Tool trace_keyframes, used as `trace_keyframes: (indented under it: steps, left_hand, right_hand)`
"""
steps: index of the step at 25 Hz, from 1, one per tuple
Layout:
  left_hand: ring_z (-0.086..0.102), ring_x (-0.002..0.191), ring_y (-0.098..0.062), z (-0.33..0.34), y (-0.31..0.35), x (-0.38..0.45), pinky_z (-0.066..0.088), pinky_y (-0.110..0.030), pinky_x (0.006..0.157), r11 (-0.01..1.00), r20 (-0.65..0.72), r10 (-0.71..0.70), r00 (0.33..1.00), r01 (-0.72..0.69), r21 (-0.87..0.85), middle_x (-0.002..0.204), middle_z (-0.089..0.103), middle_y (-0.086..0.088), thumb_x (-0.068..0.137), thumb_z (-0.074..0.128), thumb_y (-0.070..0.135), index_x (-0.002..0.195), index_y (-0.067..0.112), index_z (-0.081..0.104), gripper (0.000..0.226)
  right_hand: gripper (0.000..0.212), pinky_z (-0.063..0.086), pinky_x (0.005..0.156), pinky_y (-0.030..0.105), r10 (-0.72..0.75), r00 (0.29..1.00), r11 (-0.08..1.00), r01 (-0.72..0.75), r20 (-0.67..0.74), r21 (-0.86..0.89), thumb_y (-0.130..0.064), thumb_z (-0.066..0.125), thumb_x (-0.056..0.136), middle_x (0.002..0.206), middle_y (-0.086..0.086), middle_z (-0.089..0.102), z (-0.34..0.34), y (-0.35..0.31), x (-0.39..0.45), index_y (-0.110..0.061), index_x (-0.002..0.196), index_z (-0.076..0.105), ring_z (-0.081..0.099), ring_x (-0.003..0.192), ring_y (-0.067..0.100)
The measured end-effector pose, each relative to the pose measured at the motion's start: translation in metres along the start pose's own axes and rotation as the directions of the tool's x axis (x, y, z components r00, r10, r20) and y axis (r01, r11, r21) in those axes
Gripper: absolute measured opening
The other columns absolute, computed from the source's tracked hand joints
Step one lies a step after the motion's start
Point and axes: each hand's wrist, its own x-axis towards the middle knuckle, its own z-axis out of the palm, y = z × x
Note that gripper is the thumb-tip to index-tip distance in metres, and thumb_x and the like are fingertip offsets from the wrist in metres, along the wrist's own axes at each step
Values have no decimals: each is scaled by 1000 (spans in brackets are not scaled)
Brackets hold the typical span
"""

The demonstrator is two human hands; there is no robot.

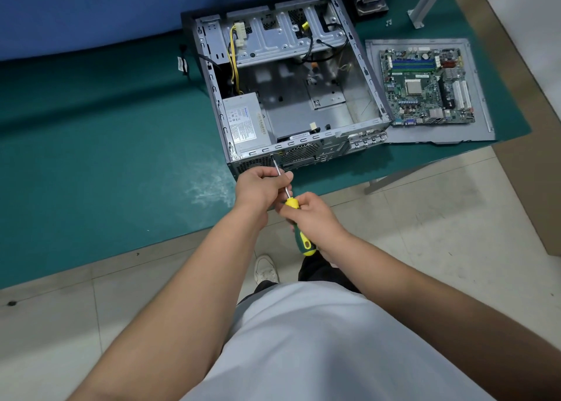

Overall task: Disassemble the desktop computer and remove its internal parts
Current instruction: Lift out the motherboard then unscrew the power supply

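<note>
The screwdriver (296,218) slants up-left toward the case's (291,97) rear panel; left hand (261,188) pinches the shaft, right hand (312,221) grips the handle (tip probably on a power supply (246,124) screw).

bench (91,145): teal green mat, a whitish scuffed patch near its near edge
computer case (303,103): silver-grey metal, black outer shell
power supply (246,121): grey, with a white label
cables (233,63): yellow and black
motherboard (425,88): green, blue and white slots
screwdriver (299,230): yellow and green handle, silver shaft
floor (425,218): pale beige tiles
wall (91,9): blue
</note>
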Motion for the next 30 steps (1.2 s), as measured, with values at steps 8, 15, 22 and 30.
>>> trace_keyframes:
  steps: [8, 15, 22, 30]
  left_hand:
    - [72, 66, -20, -7, 5, 0, 63, -30, 64, 996, 102, -42, 994, 50, -78, 82, 72, -14, 93, 68, -6, 93, -2, 68, 5]
    - [77, 94, -24, -13, 3, -2, 63, -35, 84, 985, 226, -46, 973, 81, -151, 104, 78, -15, 102, 56, 1, 116, 5, 65, 17]
    - [68, 68, -14, -7, -6, -2, 57, -23, 61, 997, 58, 34, 998, -30, -65, 90, 70, -7, 87, 79, 4, 111, 5, 72, 25]
    - [77, 83, -22, -12, 0, 1, 63, -28, 71, 996, 177, 39, 983, -25, -83, 99, 76, -17, 99, 58, -6, 122, 0, 63, 25]
  right_hand:
    - [41, 51, 64, 30, 207, 856, 873, -381, 474, 305, -38, 47, 102, 81, 8, 65, -22, 6, -9, -3, 116, 65, 60, 66, 19]
    - [14, 58, 61, 31, 114, 949, 889, -230, 296, 396, -14, 61, 100, 81, 12, 68, -13, 7, -12, -2, 106, 62, 65, 64, 19]
    - [21, 57, 59, 32, 101, 965, 916, -185, 240, 357, -17, 70, 96, 77, 9, 68, -8, 4, -14, -7, 107, 55, 66, 63, 19]
    - [41, 50, 53, 25, 177, 887, 873, -342, 427, 348, -41, 52, 102, 75, 6, 65, -21, 4, -12, -5, 111, 69, 59, 58, 16]
